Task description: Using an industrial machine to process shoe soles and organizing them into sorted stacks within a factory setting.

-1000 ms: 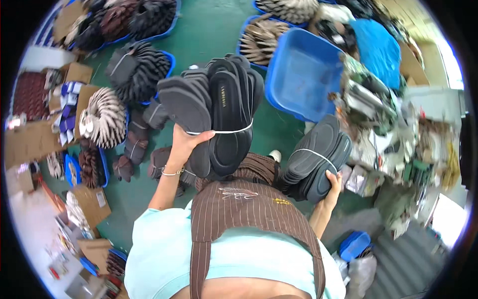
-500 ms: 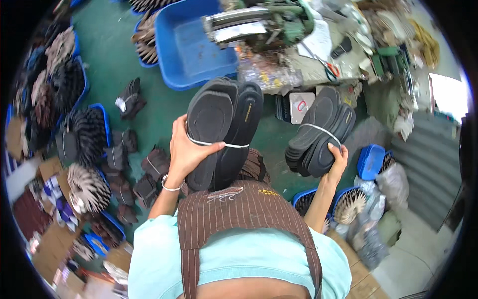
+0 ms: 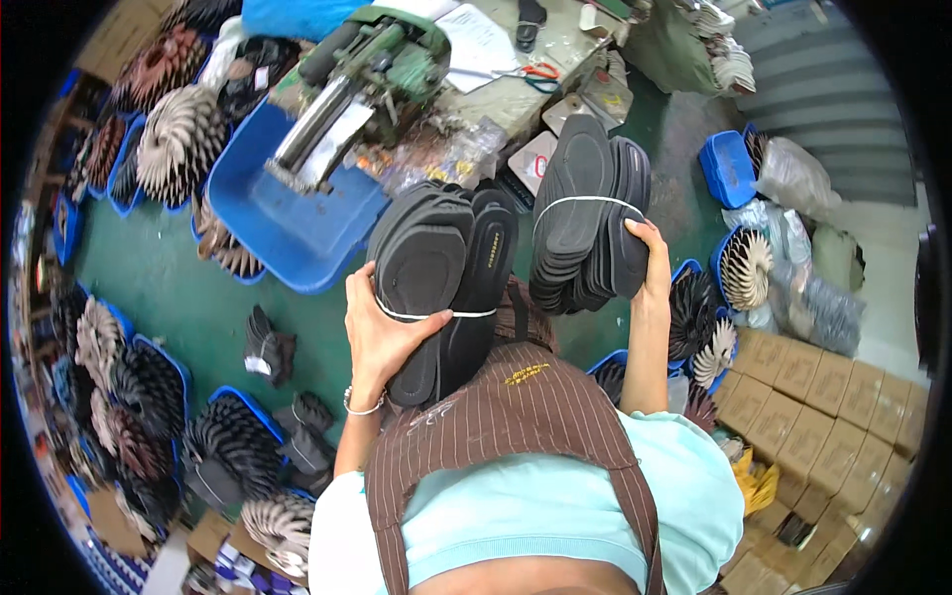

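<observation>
My left hand [image 3: 382, 332] grips a banded bundle of black shoe insoles [image 3: 441, 278], held upright in front of my striped brown apron [image 3: 506, 426]. A white elastic band runs across that bundle. My right hand [image 3: 652, 263] holds a second banded bundle of black insoles [image 3: 585, 223], raised higher and further to the right. The two bundles sit side by side, close but apart.
A large blue tub [image 3: 288, 218] lies ahead on the green floor, with a green machine [image 3: 362, 74] over it and a cluttered worktable [image 3: 506, 59] behind. Blue trays of fanned insoles [image 3: 149, 397] line the left. Cardboard boxes [image 3: 823, 387] stack on the right, near more trays [image 3: 729, 169].
The view has swung round: the blue tub and machine moved from upper centre to upper left. Both bundles rose higher, and the right one came closer to the left.
</observation>
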Motion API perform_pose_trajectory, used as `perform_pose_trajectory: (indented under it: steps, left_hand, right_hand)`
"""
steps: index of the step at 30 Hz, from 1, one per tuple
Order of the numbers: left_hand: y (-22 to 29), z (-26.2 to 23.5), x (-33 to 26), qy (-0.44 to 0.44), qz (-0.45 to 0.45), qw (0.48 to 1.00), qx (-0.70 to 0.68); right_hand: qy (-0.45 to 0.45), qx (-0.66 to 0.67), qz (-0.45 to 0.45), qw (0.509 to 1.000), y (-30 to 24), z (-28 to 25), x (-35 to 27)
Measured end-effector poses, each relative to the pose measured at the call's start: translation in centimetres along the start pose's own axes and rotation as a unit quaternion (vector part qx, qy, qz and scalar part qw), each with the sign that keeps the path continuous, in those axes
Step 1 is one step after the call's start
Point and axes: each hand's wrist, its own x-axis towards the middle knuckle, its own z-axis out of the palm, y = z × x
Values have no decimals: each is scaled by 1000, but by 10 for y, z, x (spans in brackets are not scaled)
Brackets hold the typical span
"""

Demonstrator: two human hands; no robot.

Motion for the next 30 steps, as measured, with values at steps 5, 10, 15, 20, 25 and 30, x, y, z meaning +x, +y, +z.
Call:
perform_pose_trajectory:
  steps: [5, 10, 15, 20, 25, 30]
  left_hand:
    - [21, 7, 42, -47, 76, 996, -24]
    - [69, 40, 114, -67, 153, 971, -174]
    - [152, 90, 206, 33, 211, 972, -93]
    - [220, 181, 313, 166, 293, 940, 54]
    - [202, 296, 426, 171, 327, 913, 175]
    - [121, 355, 470, 68, 266, 919, 281]
  right_hand:
    - [7, 44, 21, 999, -8, -16, 17]
    - [54, 77, -16, 995, -32, -27, 32]
    - [87, 116, -20, 989, -52, -42, 84]
    - [51, 159, 23, 986, -82, -43, 151]
    - [68, 180, 95, 977, -119, -28, 206]
    - [34, 163, 156, 974, -144, -26, 246]
